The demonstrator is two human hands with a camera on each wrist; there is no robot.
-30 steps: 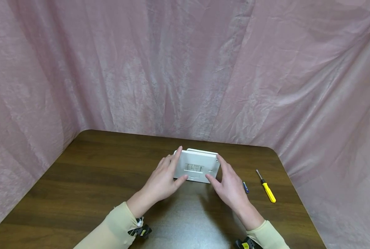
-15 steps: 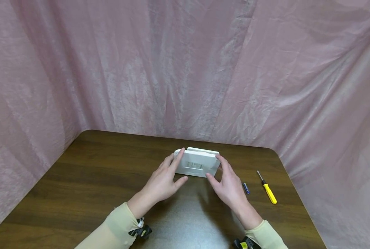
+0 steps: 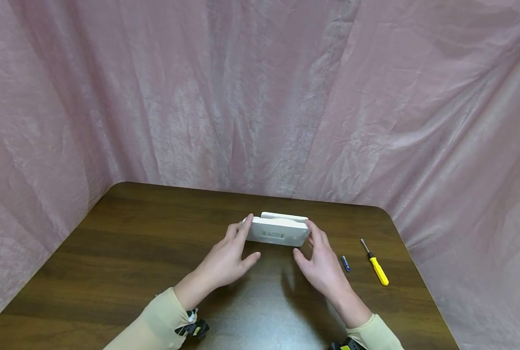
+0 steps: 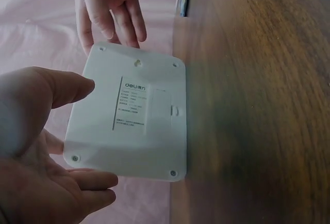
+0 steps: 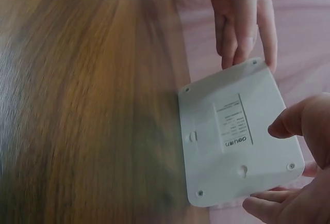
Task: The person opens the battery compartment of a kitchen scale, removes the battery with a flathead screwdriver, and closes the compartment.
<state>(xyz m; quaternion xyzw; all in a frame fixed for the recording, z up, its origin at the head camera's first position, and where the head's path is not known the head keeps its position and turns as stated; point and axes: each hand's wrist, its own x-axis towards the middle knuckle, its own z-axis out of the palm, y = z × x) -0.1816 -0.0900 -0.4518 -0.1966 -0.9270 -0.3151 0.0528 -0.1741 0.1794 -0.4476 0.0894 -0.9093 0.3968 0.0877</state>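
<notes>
A flat white plastic device (image 3: 277,237), printed "deli" on its back, is held tilted between my hands. The left wrist view shows its back face (image 4: 154,69), with a label, small battery-type cover, keyhole slot and corner screws. My left hand (image 3: 219,260) holds the left end with its fingers; its thumb stands off the face in the head view. On the opposite end are the fingers of my right hand (image 3: 322,265), its thumb likewise apart. A second white panel (image 3: 284,216) shows past the upper edge; whether it belongs to the device cannot be told. The front face is hidden.
To the right of my right hand lies a small blue-and-dark battery (image 3: 345,263) on the brown wooden table (image 3: 155,253). Farther right is a yellow-handled screwdriver (image 3: 378,271), shaft pointing away. Pink curtain (image 3: 251,97) hangs behind the table.
The device has tipped, its upper edge coming toward me, so less of its back shows in the head view. Both thumbs have parted from its lower edge.
</notes>
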